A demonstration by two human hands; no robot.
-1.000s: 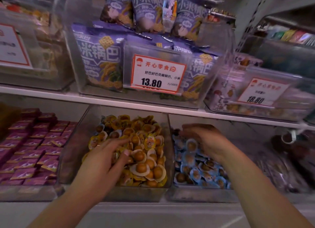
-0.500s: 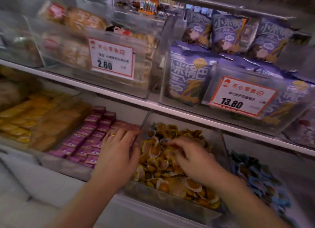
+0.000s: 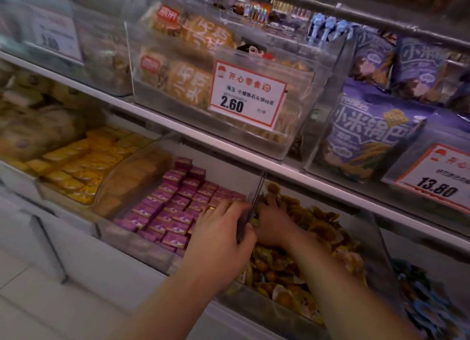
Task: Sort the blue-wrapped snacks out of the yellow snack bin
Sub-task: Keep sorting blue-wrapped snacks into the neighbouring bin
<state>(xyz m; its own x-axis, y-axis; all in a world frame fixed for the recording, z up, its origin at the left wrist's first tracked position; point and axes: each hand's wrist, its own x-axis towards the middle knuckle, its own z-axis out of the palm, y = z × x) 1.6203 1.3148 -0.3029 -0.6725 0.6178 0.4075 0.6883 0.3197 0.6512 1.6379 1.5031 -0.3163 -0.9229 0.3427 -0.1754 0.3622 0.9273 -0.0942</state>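
My right hand (image 3: 273, 225) has crossed back from the blue snacks (image 3: 427, 304) into the yellow snack bin (image 3: 256, 194), fingers buried, grip hidden. My left hand (image 3: 220, 234) clasps the wall beside it, so I'm hunting the next stray.

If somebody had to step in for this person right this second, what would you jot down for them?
Left hand: resting on the clear divider at the left wall of the yellow snack bin, over the purple packets; whether it holds anything cannot be told.
Right hand: down among the yellow-wrapped snacks at the back of that bin; its grip is hidden.
Blue-wrapped snacks: in the next bin to the right.
Done: no blue wrapper shows among the yellow ones, though the picture is blurred.
Left: keep digging for buried blue ones and move them right.
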